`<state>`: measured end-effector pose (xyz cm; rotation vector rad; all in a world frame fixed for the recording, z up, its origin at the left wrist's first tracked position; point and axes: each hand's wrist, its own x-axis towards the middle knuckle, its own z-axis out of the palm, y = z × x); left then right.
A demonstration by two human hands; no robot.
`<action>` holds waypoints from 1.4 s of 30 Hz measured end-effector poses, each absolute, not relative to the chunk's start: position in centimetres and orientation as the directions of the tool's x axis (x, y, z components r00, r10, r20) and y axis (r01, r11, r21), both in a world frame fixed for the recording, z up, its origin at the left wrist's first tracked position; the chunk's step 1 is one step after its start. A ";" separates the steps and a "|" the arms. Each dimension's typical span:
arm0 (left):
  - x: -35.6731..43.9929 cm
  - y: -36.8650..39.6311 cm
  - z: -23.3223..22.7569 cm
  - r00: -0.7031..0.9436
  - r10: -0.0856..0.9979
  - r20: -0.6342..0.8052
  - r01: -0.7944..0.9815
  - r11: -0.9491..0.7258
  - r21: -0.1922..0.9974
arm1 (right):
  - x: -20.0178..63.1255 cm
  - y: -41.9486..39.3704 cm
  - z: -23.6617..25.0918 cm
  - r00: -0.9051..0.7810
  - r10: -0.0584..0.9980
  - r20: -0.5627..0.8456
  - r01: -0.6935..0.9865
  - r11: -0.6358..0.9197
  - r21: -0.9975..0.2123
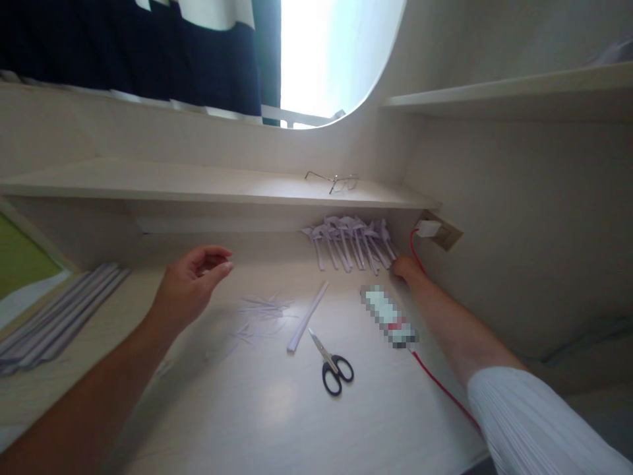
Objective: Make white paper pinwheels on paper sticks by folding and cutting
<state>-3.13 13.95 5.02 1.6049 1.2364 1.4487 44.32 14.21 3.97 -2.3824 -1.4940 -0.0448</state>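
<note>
At the back right of the tabletop (277,422), under the shelf (198,185), I see my right hand (406,268) stretched out to a row of folded paper pieces (351,241). It touches the end piece on the right; the fingers are mostly hidden behind the hand, so I cannot tell whether they are grasping the piece or only resting against it. A ribbed white sleeve (524,422) covers the upper part of that arm. My left hand (190,284) hovers above the tabletop left of centre, fingers loosely curled, released and grasping nothing. Between the two hands lies a heap of thin paper slivers (262,316), and just to its right a folded paper strip (307,316) lies at a slant. Black-handled scissors (330,363) lie closed near the front end of the strip, blades pointing toward it. A blurred flat item (388,316) rests right of the scissors, close beside my right forearm. A red cable (435,379) runs from this item's front end toward the tabletop edge, and another stretch rises past my right hand to a white plug (428,228) in the wall socket. Glasses (333,180) lie on the shelf above the paper pieces. A stack of long paper strips (59,316) lies at the far left, well apart from both hands.
</note>
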 end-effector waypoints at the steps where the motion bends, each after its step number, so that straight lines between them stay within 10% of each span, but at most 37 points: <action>1: -4.1 13.3 5.0 -0.050 0.921 0.385 0.260 -0.361 0.896 | 44.2 14.2 4.0 0.459 0.867 0.193 0.878 -0.409 -0.251; 8: -10.7 7.4 7.3 -0.157 0.866 0.474 0.443 -0.367 0.818 | 40.1 14.5 3.0 0.448 0.881 0.156 0.886 -0.414 -0.209; 21: -23.6 -4.8 -1.8 -0.075 0.989 0.131 0.923 0.020 0.384 | 20.2 3.3 0.4 -0.273 0.950 0.148 0.865 0.310 -0.393; 31: -23.7 -5.8 -2.2 -0.109 0.992 0.066 0.935 0.080 0.344 | 12.3 -2.7 -1.7 -0.514 0.850 0.115 0.726 0.503 -0.469; 42: -23.5 -7.7 -3.8 -0.246 0.947 0.204 0.969 0.241 0.048 | 11.0 -3.5 -2.8 -0.601 0.795 0.086 0.690 0.570 -0.445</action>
